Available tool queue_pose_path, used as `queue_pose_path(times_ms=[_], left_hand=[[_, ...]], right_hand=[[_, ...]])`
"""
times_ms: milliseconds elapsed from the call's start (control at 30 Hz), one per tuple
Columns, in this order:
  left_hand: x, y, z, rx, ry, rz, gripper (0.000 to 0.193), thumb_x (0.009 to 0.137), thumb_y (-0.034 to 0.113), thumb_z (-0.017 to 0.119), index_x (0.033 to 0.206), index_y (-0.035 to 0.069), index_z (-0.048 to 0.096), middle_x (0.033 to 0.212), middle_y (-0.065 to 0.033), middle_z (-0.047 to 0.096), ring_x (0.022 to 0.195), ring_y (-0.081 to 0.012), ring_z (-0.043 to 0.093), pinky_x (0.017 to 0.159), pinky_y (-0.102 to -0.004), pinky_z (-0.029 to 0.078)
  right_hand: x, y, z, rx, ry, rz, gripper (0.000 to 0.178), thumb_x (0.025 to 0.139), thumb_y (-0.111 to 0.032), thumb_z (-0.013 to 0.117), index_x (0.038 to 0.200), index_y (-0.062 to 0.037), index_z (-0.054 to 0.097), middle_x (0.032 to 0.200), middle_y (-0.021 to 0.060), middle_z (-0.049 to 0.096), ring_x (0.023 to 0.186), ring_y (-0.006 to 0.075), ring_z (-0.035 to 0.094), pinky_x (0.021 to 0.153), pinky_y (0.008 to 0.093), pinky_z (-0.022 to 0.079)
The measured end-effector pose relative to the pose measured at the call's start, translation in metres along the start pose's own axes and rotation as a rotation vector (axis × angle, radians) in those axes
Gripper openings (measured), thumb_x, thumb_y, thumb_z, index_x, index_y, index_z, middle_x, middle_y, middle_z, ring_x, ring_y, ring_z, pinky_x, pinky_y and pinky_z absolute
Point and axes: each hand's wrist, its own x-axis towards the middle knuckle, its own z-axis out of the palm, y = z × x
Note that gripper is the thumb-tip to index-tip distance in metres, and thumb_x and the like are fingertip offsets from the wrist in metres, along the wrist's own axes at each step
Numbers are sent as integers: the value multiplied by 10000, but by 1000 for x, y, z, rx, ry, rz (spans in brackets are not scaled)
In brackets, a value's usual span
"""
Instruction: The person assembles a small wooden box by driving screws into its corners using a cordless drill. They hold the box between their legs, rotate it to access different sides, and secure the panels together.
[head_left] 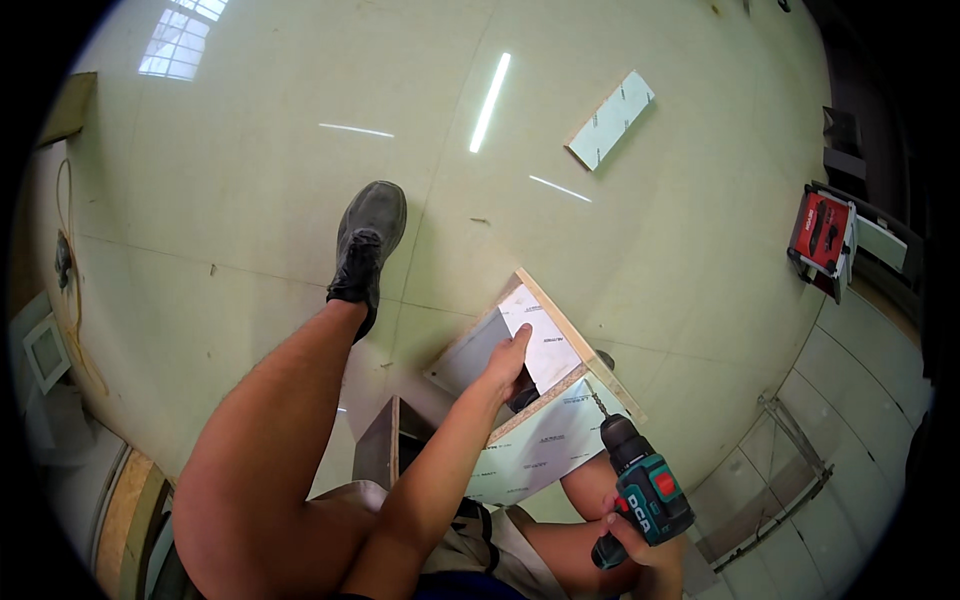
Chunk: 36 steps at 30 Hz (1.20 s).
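Note:
My right hand (pixel 628 538) grips a teal and black cordless drill (pixel 655 498) by its handle. Its long spiral bit (pixel 598 400) points up and left, with the tip at the corner of a white-filmed panel (pixel 530 450) with bare chipboard edges. This panel belongs to a small wooden box (pixel 555 308) resting between my legs. My left hand (pixel 508 362) is closed on the box, thumb lying along the inner white board (pixel 548 345); its other fingers are mostly hidden inside. Whether the bit touches the panel, I cannot tell.
A loose white-faced board (pixel 612 120) lies on the glossy tiled floor ahead. My black shoe (pixel 370 240) stands left of the box. At right are a red case (pixel 822 235) and a metal frame (pixel 790 460). A yellow cord (pixel 68 300) runs along the left.

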Motion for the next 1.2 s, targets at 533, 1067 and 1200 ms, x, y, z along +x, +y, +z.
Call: queue_pose_path(times_ms=[533,1067,1200], left_hand=[[-6,0,3,-41,16,43,521,1023,390,552,1209,-97,557,1179,-197,664,1023,-295,676,905,-425,553],[-14,5,7,-13,-9,-10,536,1047,372,500,1346,-72,489,1292,-181,616,1143,-294,629,1019,-426,489],[-18,6,11,-14,4,-9,541,1045,370,507,1350,-76,486,1303,-184,610,1149,-297,626,1021,-425,488]], right_hand=[[1,12,1,3,-80,-98,275,827,77,623,1072,-17,539,865,81,642,692,157,663,619,312,540],[0,-10,13,21,-46,-71,207,852,30,628,1043,-27,568,849,60,642,700,148,667,627,314,536],[2,-23,16,-132,-40,-90,163,857,-3,637,1008,-43,591,837,39,654,713,137,684,640,302,539]])
